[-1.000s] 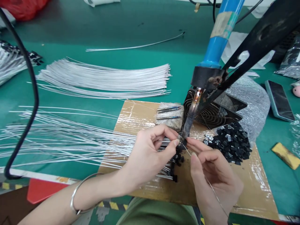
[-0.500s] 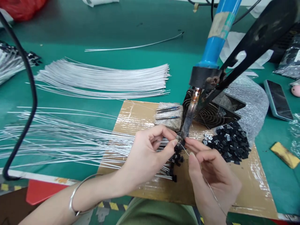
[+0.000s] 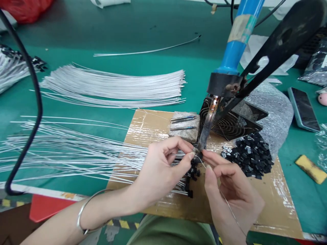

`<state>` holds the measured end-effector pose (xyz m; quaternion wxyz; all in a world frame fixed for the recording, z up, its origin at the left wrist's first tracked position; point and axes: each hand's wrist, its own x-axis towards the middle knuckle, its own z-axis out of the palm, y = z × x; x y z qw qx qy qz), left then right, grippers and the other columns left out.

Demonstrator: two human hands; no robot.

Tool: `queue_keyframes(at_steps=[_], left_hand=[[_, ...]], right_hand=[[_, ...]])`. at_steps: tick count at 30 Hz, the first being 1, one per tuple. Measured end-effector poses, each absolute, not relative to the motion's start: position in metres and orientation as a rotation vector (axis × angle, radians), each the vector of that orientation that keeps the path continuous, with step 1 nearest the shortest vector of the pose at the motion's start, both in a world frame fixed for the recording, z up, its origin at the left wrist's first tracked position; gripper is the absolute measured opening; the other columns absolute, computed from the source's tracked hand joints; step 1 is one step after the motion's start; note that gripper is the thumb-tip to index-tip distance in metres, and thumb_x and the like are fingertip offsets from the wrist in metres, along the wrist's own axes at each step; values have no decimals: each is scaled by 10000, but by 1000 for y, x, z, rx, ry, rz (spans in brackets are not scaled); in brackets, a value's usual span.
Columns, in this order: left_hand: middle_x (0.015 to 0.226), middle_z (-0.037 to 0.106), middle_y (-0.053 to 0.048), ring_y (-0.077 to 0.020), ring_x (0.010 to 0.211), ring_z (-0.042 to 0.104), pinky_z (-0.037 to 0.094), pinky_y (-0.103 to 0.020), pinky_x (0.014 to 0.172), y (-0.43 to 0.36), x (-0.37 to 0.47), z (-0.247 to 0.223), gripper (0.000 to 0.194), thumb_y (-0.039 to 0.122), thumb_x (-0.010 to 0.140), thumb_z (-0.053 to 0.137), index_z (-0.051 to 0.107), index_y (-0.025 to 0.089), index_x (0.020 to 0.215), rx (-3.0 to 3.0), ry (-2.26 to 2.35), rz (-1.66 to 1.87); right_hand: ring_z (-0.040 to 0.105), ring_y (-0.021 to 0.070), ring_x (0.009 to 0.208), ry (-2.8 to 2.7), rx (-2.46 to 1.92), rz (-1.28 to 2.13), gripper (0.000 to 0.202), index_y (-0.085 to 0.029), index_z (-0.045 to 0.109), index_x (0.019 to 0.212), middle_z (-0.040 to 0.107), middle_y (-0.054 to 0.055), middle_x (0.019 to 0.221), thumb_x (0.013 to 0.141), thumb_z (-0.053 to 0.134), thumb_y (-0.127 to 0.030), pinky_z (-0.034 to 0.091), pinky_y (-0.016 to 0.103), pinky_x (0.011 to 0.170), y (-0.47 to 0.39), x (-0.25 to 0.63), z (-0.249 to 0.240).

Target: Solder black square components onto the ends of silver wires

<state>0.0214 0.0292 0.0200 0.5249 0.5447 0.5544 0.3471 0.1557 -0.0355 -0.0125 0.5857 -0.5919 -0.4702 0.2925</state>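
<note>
Left hand: pinching a small piece, mostly hidden, perhaps a connector, at the soldering iron's tip | Right hand: thumb and finger gripping thin wire, seemingly to steer its end tipward | Iron: held by black arm, presumably freeing both hands

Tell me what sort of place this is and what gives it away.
Probably an electronics assembly workbench, perhaps in a factory: a blue-handled soldering iron mounted over the work, a bundle of white wires on the green tabletop, and a heap of small black parts.
</note>
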Motion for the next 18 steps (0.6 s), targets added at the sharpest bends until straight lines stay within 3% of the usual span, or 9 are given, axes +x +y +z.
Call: queue_keyframes(at_steps=[18], left_hand=[[809, 739, -43, -157, 707, 633, 387, -240, 519, 29, 24, 17, 73, 203, 777, 651, 667, 178, 711, 1308, 1341, 842]], right_hand=[[777, 180, 1053, -1103, -1416, 680, 159, -229, 624, 781, 813, 39, 1101, 909, 690, -162, 613, 281, 936, -34, 156, -11]])
